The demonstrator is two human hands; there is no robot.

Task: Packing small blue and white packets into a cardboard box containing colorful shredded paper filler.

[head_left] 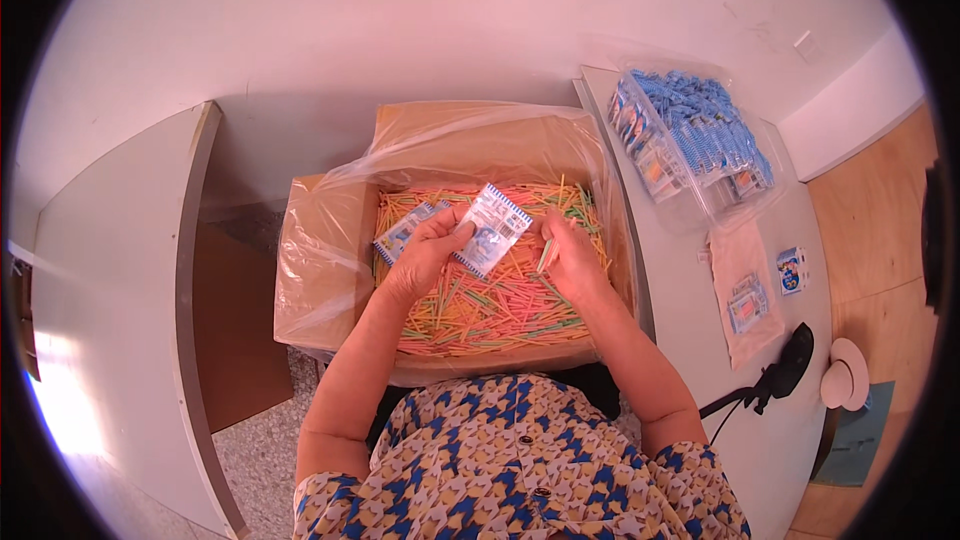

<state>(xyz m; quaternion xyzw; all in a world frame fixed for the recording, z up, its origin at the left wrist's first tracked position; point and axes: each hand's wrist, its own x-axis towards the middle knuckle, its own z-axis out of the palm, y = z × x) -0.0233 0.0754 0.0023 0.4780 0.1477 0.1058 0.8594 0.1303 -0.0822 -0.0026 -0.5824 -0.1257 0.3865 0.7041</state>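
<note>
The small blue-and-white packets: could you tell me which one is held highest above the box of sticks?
The packet pinched in the left hand, tilted over the sticks; a second packet sits lower behind that hand.

Her left hand [420,258] covers part of a second packet [402,232]; the straws [480,305] beneath both hands are hidden.

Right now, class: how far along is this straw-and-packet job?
Done: a clear bag of blue packets sits on the right-hand table. In hand: the left hand holds small blue-and-white packets over the lined box; the right hand pinches a few straws. Left: the box still holds a deep heap of coloured straws.
</note>
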